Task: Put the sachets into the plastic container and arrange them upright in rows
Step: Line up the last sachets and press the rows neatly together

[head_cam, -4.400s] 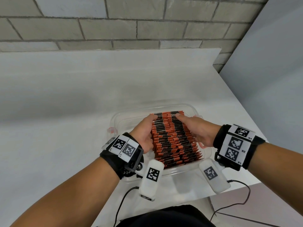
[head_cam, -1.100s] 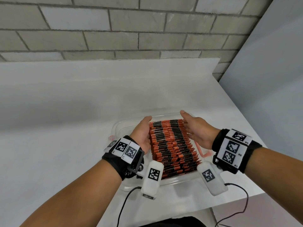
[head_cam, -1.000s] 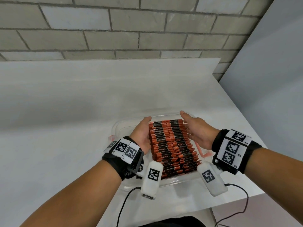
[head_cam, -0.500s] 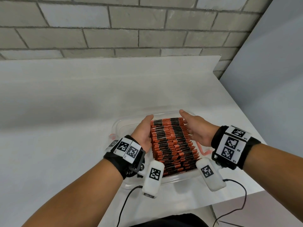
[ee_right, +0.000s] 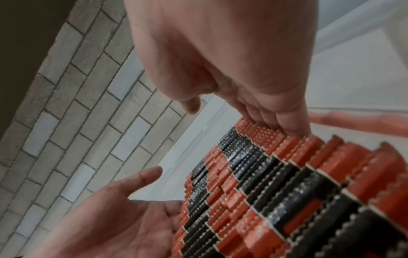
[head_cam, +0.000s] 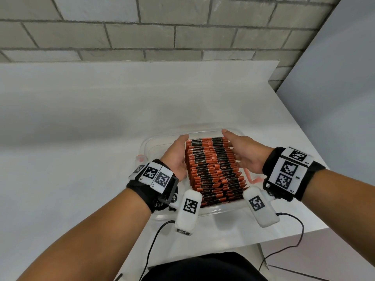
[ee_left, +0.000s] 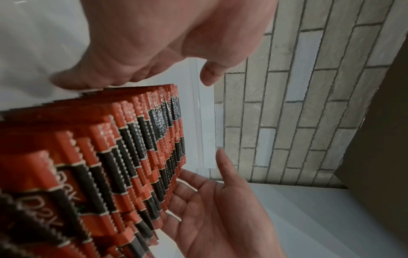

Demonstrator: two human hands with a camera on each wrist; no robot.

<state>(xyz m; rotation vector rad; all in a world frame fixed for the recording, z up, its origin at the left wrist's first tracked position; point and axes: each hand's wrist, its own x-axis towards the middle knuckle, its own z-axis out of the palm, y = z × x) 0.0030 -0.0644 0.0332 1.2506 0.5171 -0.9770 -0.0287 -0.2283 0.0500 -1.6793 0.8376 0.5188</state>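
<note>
Red and black sachets [head_cam: 213,169] stand upright in tight rows inside the clear plastic container [head_cam: 149,144] near the table's front edge. My left hand [head_cam: 177,153] lies flat against the left side of the block, fingers straight and pointing away from me. On the block's right side, my right hand [head_cam: 240,148] is flat too, palm facing inward. In the left wrist view the left fingers [ee_left: 73,82] touch the sachets [ee_left: 123,157] and the right hand [ee_left: 220,209] faces them. In the right wrist view the right fingers [ee_right: 276,122] rest on the sachets [ee_right: 276,192].
The container has orange latches on its left [head_cam: 140,158] and right [head_cam: 253,179] sides. The white table [head_cam: 81,138] runs back to a brick wall [head_cam: 162,33]. Its right edge drops off beside a grey panel [head_cam: 334,98]. Black cables [head_cam: 292,240] hang over the front edge.
Over the last second both hands have stayed almost still along the sides of the block. Several seconds ago their fingertips curled over its far top end.
</note>
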